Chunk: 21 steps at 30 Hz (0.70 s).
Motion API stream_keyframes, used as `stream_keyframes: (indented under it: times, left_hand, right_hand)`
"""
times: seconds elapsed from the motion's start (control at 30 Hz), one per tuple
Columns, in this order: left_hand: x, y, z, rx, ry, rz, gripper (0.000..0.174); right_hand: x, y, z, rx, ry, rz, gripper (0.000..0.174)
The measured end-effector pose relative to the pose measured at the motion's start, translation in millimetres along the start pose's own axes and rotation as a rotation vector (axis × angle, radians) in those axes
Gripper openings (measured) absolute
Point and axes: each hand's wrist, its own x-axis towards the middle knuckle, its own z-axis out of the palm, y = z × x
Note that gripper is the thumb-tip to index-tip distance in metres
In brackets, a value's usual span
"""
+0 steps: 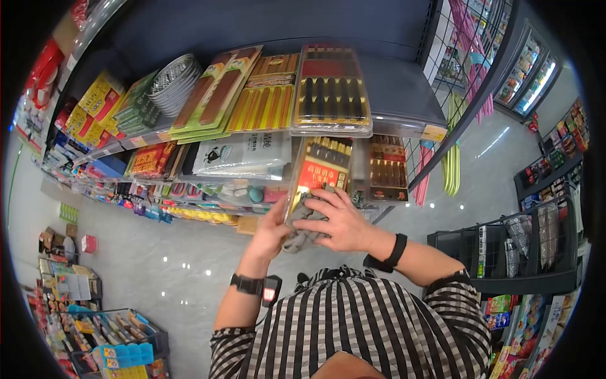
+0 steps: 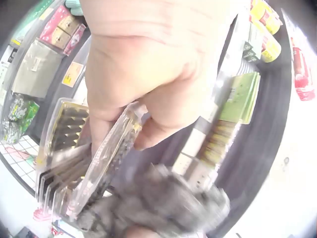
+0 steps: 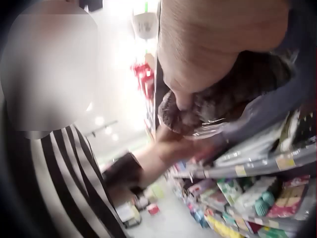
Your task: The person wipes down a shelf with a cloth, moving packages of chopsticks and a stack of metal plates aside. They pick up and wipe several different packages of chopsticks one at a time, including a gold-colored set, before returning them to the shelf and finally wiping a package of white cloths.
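Observation:
A clear plastic pack of dark chopsticks (image 1: 323, 170) with a red and gold label is held in front of the shelf. My left hand (image 1: 270, 232) grips its near edge, thumb on one side and fingers on the other in the left wrist view. A bunched grey cloth (image 1: 302, 235) lies against the pack's face under my right hand (image 1: 339, 222). The right fingers are spread over the cloth and hold it to the plastic. In the left wrist view the cloth (image 2: 163, 203) is blurred, just below the pack's edge.
Packs of black chopsticks (image 1: 331, 95) and wooden chopsticks (image 1: 264, 98) lie on the upper shelf, beside stacked metal strainers (image 1: 172, 85). A brown chopstick pack (image 1: 388, 169) sits lower right. A wire mesh panel (image 1: 470, 57) bounds the shelf. A black rack (image 1: 505, 246) stands at right.

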Motion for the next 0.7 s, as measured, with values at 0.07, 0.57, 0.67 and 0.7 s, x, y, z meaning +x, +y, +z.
stream_keyframes:
  times: [0.07,0.57,0.67,0.7]
  left_hand:
    - [-22,4,-10,-0.017,-0.049,0.036,0.076]
    - [-86,6,-46,0.081,-0.001,-0.081,0.073]
    - [-101,12,-61,0.094,-0.061,-0.084,0.074]
    - [-103,16,-56,0.072,-0.054,-0.079,0.075]
  right_hand:
    - [8,22,5,-0.075,0.102,-0.006,0.051]
    - [53,7,21,-0.132,0.285,-0.112,0.035]
    - [51,51,-2,-0.03,0.356,0.294,0.029]
    - [49,51,1,0.007,0.387,0.36,0.029]
